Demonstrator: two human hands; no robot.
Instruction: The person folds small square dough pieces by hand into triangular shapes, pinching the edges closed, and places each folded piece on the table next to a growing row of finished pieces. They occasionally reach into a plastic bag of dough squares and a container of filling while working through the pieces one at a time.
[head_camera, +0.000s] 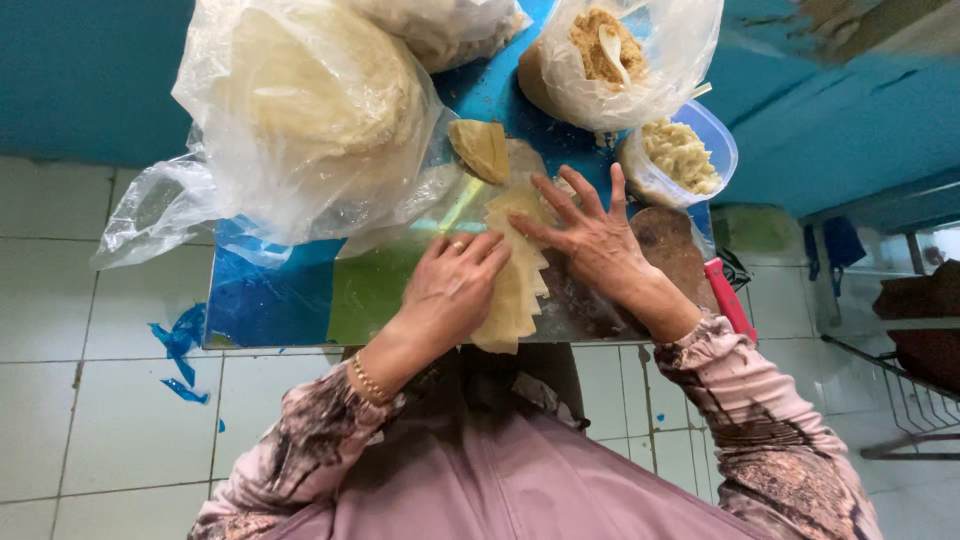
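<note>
A: Where are the wrappers now?

B: A fanned stack of thin dough sheets (515, 270) lies on the tabletop (270, 300), reaching its near edge. The left hand (455, 285) rests curled on the stack's left side, its grip loose, pinching nothing I can see. The right hand (590, 235) lies flat, fingers spread wide, pressing the upper sheets.

A: What might go wrong?

B: I'd judge the lowest sheets could slip off the edge, since they overhang it. Thin sheets may also tear or stick if pushed sideways.

A: Anything unclear?

B: The hands hide the stack's middle. The big plastic bag (300, 110) blurs its contents, and the red-handled tool (728, 295) is partly hidden by the right sleeve.
</note>
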